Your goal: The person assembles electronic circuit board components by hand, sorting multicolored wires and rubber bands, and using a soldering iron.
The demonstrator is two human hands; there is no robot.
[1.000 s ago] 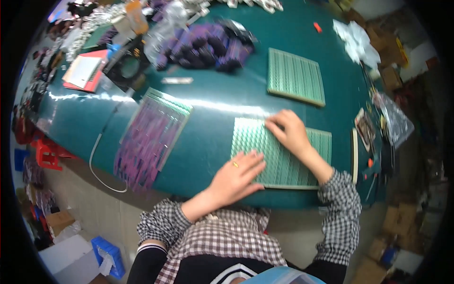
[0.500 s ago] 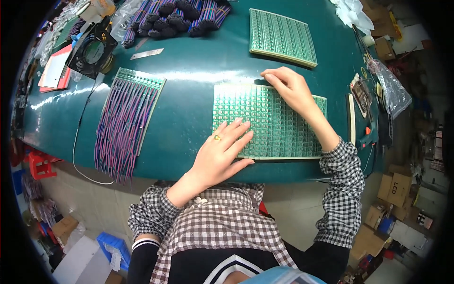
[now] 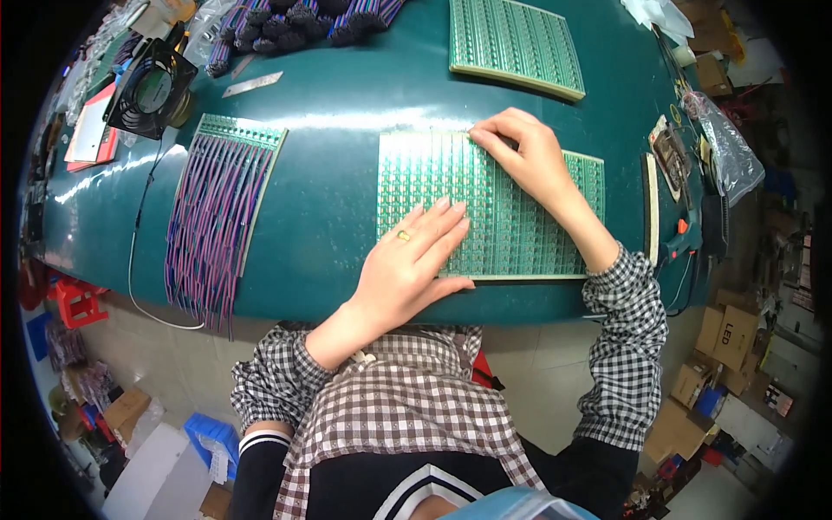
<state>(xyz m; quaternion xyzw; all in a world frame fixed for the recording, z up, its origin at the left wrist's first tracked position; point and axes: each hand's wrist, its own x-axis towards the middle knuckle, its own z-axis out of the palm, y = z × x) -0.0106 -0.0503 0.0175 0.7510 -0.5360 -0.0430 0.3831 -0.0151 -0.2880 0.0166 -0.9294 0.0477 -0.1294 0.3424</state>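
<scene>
My left hand [image 3: 409, 260] lies flat with its fingers extended on the near left part of a green circuit board panel [image 3: 520, 225] covered in rows of small repeating units. At the panel's far edge, my right hand [image 3: 529, 156] has thumb and forefinger pinched together; whatever is between the tips is too small to make out. The panel's left part catches bright glare, and its far edge steps lower on the right. To the left lies another green board [image 3: 234, 130] with many purple and dark wires [image 3: 212, 221] hanging from it toward the table's near edge.
A stack of green panels [image 3: 516, 48] sits farther back. Wire bundles [image 3: 299, 22], a black fan [image 3: 152, 89] and a metal blade-like strip [image 3: 253, 84] occupy the far left. Along the right edge are an orange-and-black tool [image 3: 679, 234] and a clear plastic bag [image 3: 728, 156].
My right fingertips have come down from just beyond the panel to its far edge. The left hand stays flat on the panel. The whole view has shifted slightly.
</scene>
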